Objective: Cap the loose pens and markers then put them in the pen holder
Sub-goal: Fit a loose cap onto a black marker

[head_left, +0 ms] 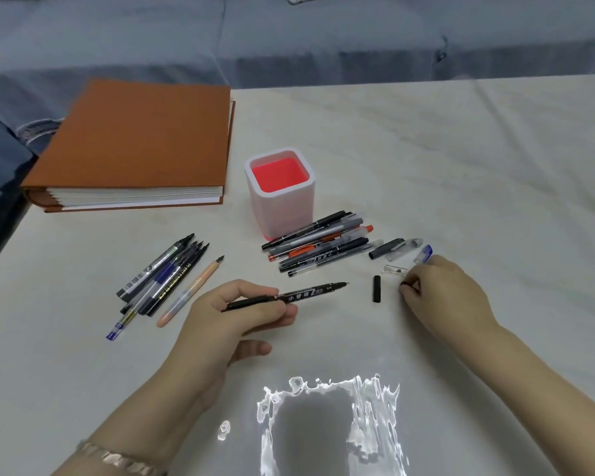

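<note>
The left hand (241,310) has its fingers (282,312) wrapped around an uncapped black marker (289,296), tip pointing right, while the right hand (443,290) rests on the pale surface (461,166) with its fingers (411,286) pinched closed on a small black cap (405,284) (mostly hidden). Between the hands lies a loose black cap (377,288), with clear, grey and blue caps (402,250) just beyond the right hand. Farther out sit one pile of pens (320,243) touching the empty pink-and-white pen holder (280,197), another pile (165,280) to the left, and an orange binder (134,146).
</note>
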